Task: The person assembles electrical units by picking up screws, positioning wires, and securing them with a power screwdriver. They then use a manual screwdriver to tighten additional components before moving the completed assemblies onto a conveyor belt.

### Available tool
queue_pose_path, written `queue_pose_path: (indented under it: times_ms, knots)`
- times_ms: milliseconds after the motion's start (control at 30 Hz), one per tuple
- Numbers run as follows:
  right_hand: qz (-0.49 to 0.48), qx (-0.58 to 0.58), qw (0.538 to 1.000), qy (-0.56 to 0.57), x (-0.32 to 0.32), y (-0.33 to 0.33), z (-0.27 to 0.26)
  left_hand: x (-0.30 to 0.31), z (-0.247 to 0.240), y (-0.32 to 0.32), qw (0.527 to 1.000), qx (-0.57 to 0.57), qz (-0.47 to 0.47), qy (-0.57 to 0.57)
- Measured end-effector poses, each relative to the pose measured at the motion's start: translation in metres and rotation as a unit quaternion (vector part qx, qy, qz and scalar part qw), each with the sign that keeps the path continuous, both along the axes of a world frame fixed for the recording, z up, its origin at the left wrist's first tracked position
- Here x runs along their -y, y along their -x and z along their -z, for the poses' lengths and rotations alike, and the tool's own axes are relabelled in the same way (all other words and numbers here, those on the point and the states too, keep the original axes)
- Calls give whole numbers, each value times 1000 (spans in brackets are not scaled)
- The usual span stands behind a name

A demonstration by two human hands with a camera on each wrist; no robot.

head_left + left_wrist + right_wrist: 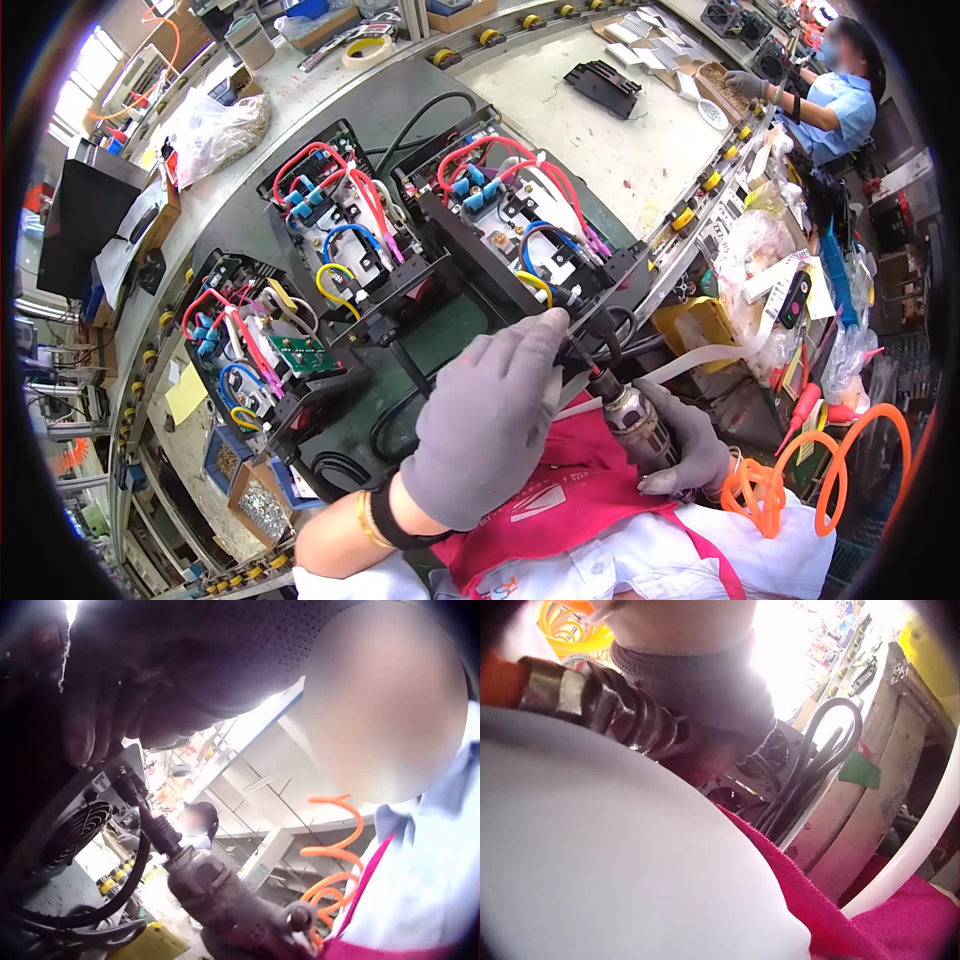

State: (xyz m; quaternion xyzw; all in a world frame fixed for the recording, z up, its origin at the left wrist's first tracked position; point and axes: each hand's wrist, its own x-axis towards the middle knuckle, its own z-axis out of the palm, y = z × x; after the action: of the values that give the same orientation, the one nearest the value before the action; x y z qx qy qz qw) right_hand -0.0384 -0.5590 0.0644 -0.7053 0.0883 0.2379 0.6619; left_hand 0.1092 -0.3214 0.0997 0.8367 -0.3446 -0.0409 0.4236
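My right hand, in a grey glove, grips an air screwdriver whose bit points up at the end panel of the nearest open-topped electrical unit. Its metal hose fitting shows in the right wrist view. My gloved left hand reaches to that same end panel, fingers extended and fingertips right at its edge, close beside the bit; the thumb is hidden. A black cable leaves the panel there. In the left wrist view the screwdriver slants toward the panel, near a round fan grille.
Two similar units with red, blue and yellow wires stand to the left on the dark green surface. An orange coiled air hose hangs at right. Plastic bags and a yellow box lie beyond. Another person works at the far right.
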Motion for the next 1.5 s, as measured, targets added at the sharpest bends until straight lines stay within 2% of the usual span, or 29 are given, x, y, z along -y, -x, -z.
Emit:
queue_pose_path:
  times_ms: [67,200,300,400,500,700,967,1067,1167,1200,1267,1333,1400,1433,1467,1500]
  knots:
    - [-1,3,1000,-17,1,1,4,5,6,6,999,49,-9,-8]
    - [-18,47,999,-2,2,-2,6,15,13,11,999,32,-41,-13]
    - [-19,71,997,1,1,-4,4,17,24,12,997,-5,-59,49]
    - [-31,83,996,1,4,-5,6,15,29,13,983,-106,-55,139]
    - [-37,86,996,2,3,-7,-1,13,38,11,973,-162,-44,159]
    - [-5,49,998,-35,-2,-6,-6,15,41,7,961,-203,-50,182]
    - [12,30,999,-20,-4,-7,-10,16,41,2,961,-204,-57,177]
    - [36,-11,998,-53,-8,-8,-15,15,44,0,964,-190,-43,179]
    - [-16,40,999,10,-1,-7,-9,17,50,0,974,-135,-30,179]
    - [-5,58,997,43,-1,-5,-4,16,50,1,978,-105,-47,174]
    - [47,39,997,-55,-9,-9,-4,17,50,5,973,-62,-48,219]
    - [72,82,994,-32,-9,-4,11,20,58,13,964,5,-66,258]
    - [89,42,994,-47,-16,-4,3,20,61,25,958,-33,-84,271]
    - [113,72,990,-39,-19,-2,11,15,56,31,965,-67,-85,238]
    - [101,77,992,-11,-19,-4,6,11,56,37,954,-40,-90,284]
    - [105,77,991,-24,-18,-2,10,3,51,46,959,-25,-92,267]
